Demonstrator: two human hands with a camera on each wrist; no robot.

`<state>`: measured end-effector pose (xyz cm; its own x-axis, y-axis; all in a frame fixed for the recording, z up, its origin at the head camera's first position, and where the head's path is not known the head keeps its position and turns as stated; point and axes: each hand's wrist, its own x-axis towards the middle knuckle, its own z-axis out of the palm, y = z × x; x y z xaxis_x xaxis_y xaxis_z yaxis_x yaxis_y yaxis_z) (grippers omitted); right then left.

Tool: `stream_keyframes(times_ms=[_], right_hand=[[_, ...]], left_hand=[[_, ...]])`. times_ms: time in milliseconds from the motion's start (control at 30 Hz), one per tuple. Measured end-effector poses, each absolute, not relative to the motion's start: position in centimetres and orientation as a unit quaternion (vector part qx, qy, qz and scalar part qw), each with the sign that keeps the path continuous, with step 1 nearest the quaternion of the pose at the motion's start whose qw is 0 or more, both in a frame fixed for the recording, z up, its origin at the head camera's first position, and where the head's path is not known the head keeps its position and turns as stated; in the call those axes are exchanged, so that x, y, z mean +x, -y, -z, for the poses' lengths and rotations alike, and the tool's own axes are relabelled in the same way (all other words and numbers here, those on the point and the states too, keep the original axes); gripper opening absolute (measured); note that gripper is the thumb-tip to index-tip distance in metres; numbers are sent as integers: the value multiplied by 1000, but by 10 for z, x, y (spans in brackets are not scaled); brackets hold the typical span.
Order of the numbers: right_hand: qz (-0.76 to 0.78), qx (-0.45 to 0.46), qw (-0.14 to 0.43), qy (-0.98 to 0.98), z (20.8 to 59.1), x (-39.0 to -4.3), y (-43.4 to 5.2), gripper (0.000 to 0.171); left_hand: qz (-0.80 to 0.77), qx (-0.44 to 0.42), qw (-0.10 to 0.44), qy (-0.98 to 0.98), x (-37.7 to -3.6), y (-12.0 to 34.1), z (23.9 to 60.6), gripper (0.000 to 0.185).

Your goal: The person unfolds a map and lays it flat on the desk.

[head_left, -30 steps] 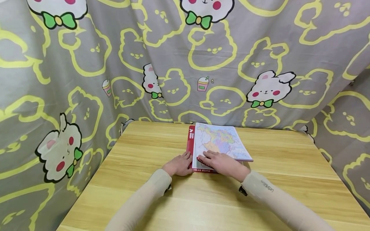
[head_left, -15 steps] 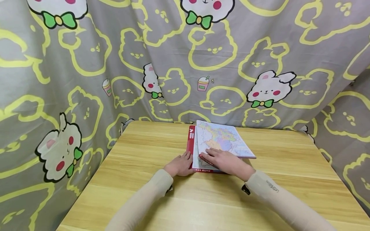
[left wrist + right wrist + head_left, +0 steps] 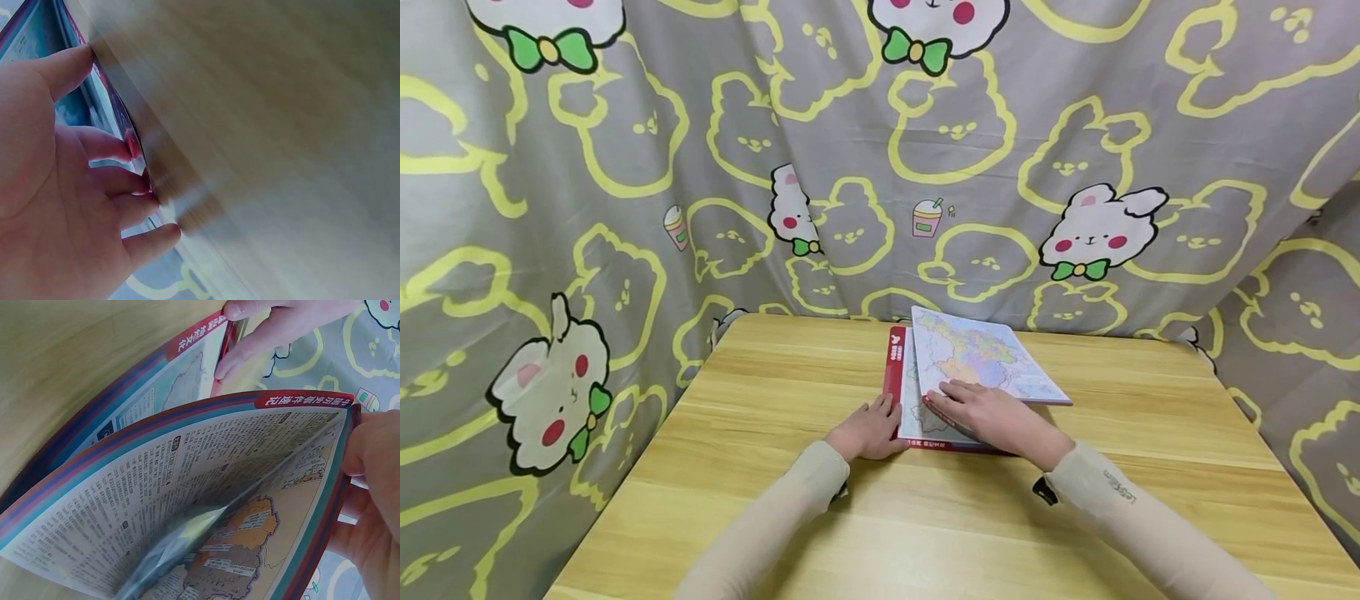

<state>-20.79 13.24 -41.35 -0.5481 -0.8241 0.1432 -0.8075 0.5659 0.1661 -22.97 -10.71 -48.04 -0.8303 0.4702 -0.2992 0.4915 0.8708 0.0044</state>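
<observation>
Red-edged atlas [image 3: 958, 379], lying on a wooden table [image 3: 775, 433] near its far edge, in front of a grey curtain [image 3: 625, 167] printed with yellow outlines and white rabbits. The atlas is open: a lower spread lies flat, showing a pale map beside a red strip of white characters at the spine, while an upper sheaf of pages bearing a many-coloured map is raised off it at the near left corner.

Right hand [image 3: 992, 417]: rests on the raised pages, with the fingers [image 3: 951, 398] curled over their near left edge and the thumb underneath (the right wrist view shows the sheaf bowed upward, dense text on its underside, a map in orange and cream on the page below, and a red and blue border along the edge).

Left hand [image 3: 868, 429]: lies flat on the table just left of the atlas, the fingers straight and slightly spread, their tips touching its red left edge (seen close in the left wrist view, which is blurred).

Both forearms wear beige sleeves [image 3: 790, 500].
</observation>
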Motion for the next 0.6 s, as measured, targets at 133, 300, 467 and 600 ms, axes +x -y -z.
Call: stream_keyframes(times_ms=[133,300,467,600], right_hand=[[35,467,118,876,414,-208,-137,50],[32,472,140,870,414,-211,-142,51],[24,468,144,872,410,-211,-146,52],[29,463,146,874,406,-210,-148,54]], left_hand=[[40,250,146,-956,-230,106,480,75],[52,253,143,-955,-231,106,481,77],[51,259,136,-955,-231,105,481,77],[53,261,132,-955,-231,104,479,78]])
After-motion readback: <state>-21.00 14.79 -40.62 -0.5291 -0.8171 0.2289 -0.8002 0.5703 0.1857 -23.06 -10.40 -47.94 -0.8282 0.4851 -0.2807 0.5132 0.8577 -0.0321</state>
